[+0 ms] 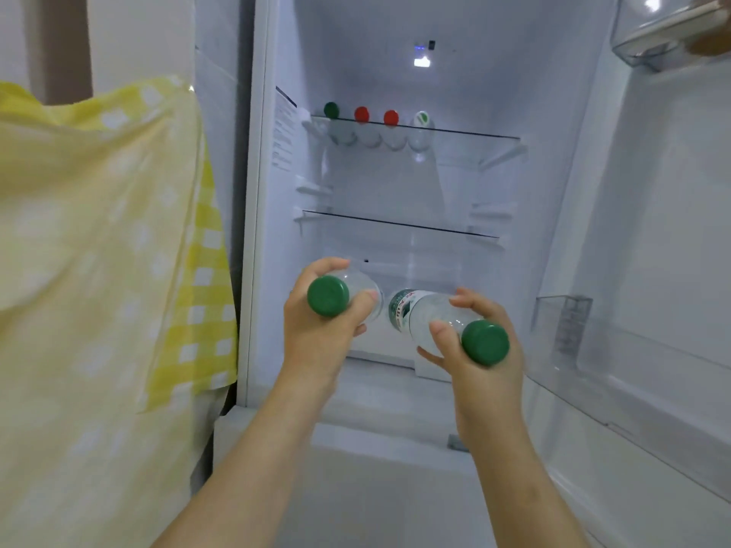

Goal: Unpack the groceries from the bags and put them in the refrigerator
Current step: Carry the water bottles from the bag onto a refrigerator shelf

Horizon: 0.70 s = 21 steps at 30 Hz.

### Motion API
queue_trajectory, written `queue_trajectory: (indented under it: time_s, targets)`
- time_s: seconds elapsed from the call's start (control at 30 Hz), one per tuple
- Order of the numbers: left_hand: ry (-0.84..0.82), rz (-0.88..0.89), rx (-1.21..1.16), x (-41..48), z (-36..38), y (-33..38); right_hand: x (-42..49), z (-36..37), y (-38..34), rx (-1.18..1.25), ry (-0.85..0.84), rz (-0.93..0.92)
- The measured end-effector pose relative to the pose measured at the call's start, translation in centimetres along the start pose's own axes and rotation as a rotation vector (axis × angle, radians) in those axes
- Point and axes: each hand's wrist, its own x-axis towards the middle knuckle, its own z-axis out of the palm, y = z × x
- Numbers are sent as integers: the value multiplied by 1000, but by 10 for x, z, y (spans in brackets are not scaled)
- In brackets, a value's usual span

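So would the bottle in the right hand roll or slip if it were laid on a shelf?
Probably it would roll: the bottle looks round and smooth, and the shelf is flat glass. It seems filled with clear liquid, so likely fairly heavy for its size. The right hand wraps it easily, so the plastic seems firm enough to grip.

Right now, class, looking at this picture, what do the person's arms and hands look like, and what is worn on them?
The left hand and right hand are bare: no gloves, rings, watch or bracelet show. No sleeve is in view on either arm down to the picture's lower edge.
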Motion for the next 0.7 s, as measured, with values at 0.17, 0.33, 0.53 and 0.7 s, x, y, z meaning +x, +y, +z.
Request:
queue_trajectory:
  time_s: [0.17, 0.33, 0.53, 0.7]
  targets:
    - [25, 63, -64, 37, 8, -8, 39, 17, 19, 48, -4, -108]
    - [-9, 160, -118, 84, 7, -12, 81, 35, 30, 91, 33, -213]
    - [-75, 283, -171, 147, 7, -11, 130, 67, 39, 86, 72, -361]
    - [-196, 337, -253, 197, 8, 3, 170, 83, 36, 43, 104, -491]
